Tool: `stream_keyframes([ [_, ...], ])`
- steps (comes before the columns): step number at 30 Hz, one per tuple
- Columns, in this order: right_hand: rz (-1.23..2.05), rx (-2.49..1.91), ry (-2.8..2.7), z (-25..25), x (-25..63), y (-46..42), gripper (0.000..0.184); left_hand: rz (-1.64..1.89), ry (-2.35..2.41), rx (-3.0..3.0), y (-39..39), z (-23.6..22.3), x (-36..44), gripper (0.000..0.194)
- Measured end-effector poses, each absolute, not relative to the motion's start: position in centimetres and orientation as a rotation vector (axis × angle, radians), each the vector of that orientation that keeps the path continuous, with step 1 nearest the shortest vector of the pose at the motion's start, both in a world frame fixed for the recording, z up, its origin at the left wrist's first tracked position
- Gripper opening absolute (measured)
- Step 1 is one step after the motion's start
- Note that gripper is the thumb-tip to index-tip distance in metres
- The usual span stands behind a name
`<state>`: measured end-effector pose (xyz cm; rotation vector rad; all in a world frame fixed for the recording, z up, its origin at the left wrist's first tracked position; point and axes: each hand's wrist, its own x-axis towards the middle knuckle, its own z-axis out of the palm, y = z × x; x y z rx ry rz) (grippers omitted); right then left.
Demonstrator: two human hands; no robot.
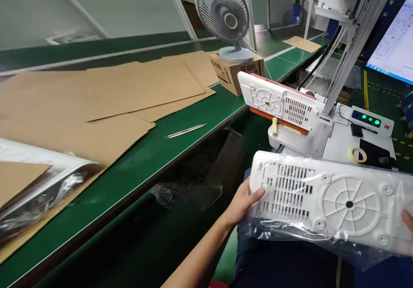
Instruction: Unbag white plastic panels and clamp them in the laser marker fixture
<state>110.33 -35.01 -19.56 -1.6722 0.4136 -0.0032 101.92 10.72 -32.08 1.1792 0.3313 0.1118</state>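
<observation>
A long white plastic panel (312, 202) with a slotted grille and a round ribbed circle is held in front of me, wrapped in a clear plastic bag (300, 232). My left hand (241, 204) grips its left end, thumb on the face and fingers behind. At the far right, partly cut off by the frame, my right hand (408, 221) holds the other end. A similar white panel (277, 100), without a bag, stands propped on edge against an orange-brown holder (254, 112) on the perforated metal plate (303, 138) of a machine.
Cardboard sheets (138, 85) lie on the green bench (135, 184) at left, near a pair of tweezers (187, 131). A fan (222, 17) stands on a carton (237, 75). Right are a tape roll (357, 155), a box with green lights (371, 119) and a monitor (395, 42).
</observation>
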Motion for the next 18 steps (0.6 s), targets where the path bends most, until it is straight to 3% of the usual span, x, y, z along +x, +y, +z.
stream_keyframes([
  [5,0.065,-1.626,0.435,-26.7,103.5,-31.9,0.074,0.098,0.504,1.596,13.8,-34.3,97.3,0.079],
  [10,0.203,-1.737,0.419,-33.5,98.2,-31.5,0.066,-0.102,0.597,1.828,15.2,-36.7,93.0,0.077],
  [18,0.329,-1.917,0.578,-37.5,95.4,-33.5,0.059,-0.333,0.564,1.861,13.3,-39.5,91.3,0.083],
])
